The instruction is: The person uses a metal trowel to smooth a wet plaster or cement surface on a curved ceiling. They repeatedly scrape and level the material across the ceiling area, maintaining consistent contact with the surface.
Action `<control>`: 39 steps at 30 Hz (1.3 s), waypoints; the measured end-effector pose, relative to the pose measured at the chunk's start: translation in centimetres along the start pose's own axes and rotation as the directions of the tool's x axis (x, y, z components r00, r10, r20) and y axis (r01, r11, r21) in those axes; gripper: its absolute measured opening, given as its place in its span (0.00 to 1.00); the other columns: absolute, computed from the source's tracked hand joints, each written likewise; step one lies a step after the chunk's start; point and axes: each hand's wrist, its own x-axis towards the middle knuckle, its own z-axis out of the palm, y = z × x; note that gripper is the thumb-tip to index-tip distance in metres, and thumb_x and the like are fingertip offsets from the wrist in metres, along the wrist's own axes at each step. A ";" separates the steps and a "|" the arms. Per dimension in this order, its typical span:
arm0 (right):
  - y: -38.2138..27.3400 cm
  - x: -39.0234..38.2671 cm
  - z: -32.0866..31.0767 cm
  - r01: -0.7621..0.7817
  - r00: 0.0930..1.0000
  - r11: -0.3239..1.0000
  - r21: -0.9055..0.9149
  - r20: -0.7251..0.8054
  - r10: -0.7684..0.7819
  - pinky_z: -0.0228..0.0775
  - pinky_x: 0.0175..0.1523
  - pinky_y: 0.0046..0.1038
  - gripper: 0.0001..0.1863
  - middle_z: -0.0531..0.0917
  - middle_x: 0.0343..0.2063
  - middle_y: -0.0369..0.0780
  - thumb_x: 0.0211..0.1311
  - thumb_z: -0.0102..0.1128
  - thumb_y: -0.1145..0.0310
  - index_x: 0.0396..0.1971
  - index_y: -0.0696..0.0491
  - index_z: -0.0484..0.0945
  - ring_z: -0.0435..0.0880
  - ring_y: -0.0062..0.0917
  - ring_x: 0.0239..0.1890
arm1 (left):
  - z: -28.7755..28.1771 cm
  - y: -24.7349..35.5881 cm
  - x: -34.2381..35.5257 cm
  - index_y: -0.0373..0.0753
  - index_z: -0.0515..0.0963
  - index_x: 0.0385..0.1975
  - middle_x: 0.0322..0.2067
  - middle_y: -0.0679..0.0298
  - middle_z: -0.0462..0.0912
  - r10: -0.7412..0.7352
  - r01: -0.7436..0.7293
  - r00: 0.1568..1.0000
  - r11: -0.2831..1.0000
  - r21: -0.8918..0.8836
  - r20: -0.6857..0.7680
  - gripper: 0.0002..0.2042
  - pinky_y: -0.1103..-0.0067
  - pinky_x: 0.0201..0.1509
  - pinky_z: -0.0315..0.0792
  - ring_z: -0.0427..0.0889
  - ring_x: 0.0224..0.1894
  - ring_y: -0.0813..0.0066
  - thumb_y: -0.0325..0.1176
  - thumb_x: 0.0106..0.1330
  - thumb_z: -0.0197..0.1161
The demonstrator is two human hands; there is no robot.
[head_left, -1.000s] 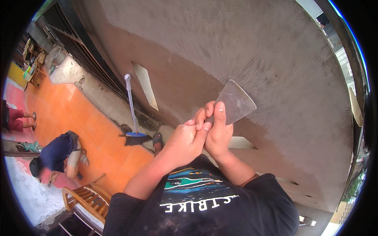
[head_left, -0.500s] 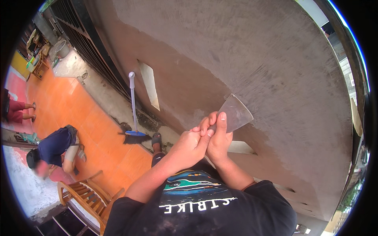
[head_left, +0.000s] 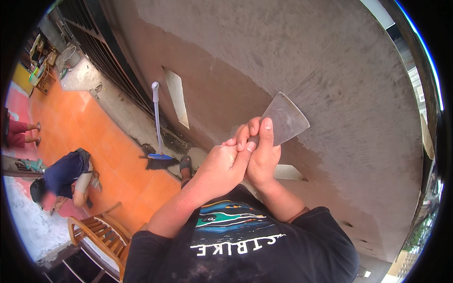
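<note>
Head cam: both hands clenched on one scraper (head_left: 284,118) handle, right hand (head_left: 262,158) w/ thumb up the blade, left hand (head_left: 226,162) wrapped alongside. Blade flat against plastered wall (head_left: 306,56). Upper wall grey, skimmed; darker lower band appears unfinished.

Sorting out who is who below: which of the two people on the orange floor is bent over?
The person in the dark blue top, stooping near the wooden chair; the other shows only legs at the left edge.
</note>
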 end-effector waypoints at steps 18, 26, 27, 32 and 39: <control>-1.9 1.5 0.4 0.067 0.997 0.981 -0.184 0.057 -0.058 0.78 0.36 0.31 0.23 0.70 0.16 0.38 0.77 0.38 0.48 0.28 0.52 0.64 0.75 0.25 0.23 | 0.7 1.1 1.3 0.27 0.76 0.27 0.16 0.54 0.76 0.135 -0.134 0.990 0.990 0.041 -0.027 0.24 0.71 0.31 0.71 0.78 0.22 0.64 0.42 0.78 0.44; -1.4 0.4 0.5 -0.029 1.000 0.982 -0.189 0.000 0.030 0.79 0.37 0.31 0.22 0.71 0.18 0.37 0.78 0.36 0.52 0.29 0.54 0.65 0.75 0.23 0.22 | 1.3 0.4 -0.1 0.27 0.76 0.32 0.20 0.58 0.77 -0.039 0.039 0.999 0.999 0.000 0.018 0.21 0.74 0.35 0.72 0.77 0.26 0.70 0.39 0.78 0.44; -1.4 0.3 0.6 -0.025 1.000 0.986 -0.167 0.007 0.026 0.79 0.37 0.31 0.22 0.71 0.18 0.37 0.78 0.36 0.52 0.29 0.54 0.65 0.75 0.23 0.22 | 1.6 0.5 -0.1 0.27 0.76 0.32 0.19 0.57 0.76 -0.099 0.098 0.994 0.995 0.014 0.044 0.21 0.74 0.35 0.72 0.78 0.26 0.70 0.39 0.78 0.43; -3.0 1.3 0.5 0.103 0.995 0.991 -0.092 0.025 -0.101 0.80 0.35 0.33 0.22 0.69 0.15 0.37 0.77 0.39 0.49 0.28 0.52 0.64 0.76 0.26 0.23 | 0.8 0.9 1.4 0.26 0.76 0.25 0.16 0.50 0.77 0.320 -0.319 0.942 0.947 0.026 -0.097 0.24 0.70 0.27 0.70 0.80 0.21 0.61 0.41 0.77 0.46; -0.7 -0.3 0.3 -0.181 0.975 0.970 -0.161 -0.155 0.156 0.79 0.36 0.30 0.22 0.71 0.16 0.37 0.77 0.40 0.51 0.28 0.53 0.65 0.73 0.20 0.21 | 1.6 0.2 -0.5 0.27 0.75 0.32 0.21 0.53 0.79 -0.140 0.140 0.989 0.990 -0.006 0.038 0.21 0.71 0.38 0.72 0.76 0.27 0.66 0.39 0.78 0.43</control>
